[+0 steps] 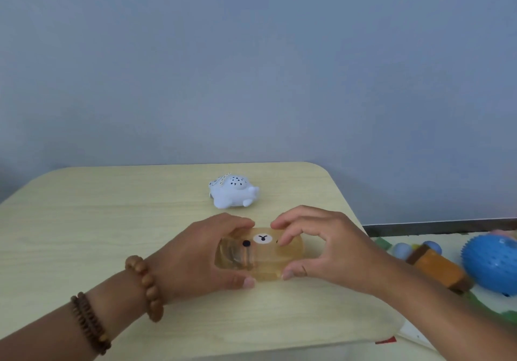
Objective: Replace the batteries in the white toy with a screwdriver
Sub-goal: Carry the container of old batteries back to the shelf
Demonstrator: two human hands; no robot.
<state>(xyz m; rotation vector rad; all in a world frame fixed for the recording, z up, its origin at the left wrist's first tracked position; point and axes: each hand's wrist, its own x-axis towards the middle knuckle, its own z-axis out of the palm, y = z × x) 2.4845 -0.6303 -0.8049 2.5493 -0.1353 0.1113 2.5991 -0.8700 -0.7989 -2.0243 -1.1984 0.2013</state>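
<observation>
Your left hand (pixel 201 251) and right hand (pixel 321 244) both clasping the translucent amber bear-face box (pixel 268 260) (fingers curled round its ends), white plastic animal toy (pixel 233 191) just beyond the box, untouched

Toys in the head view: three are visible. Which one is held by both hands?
The translucent amber bear-face box, gripped by the left hand and right hand. The white toy sits untouched behind; the blue spiky ball lies off the table.

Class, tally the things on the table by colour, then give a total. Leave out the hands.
White: 1, the white toy
Translucent amber: 1, the bear-face box, held by the left hand and right hand
Total: 2
</observation>
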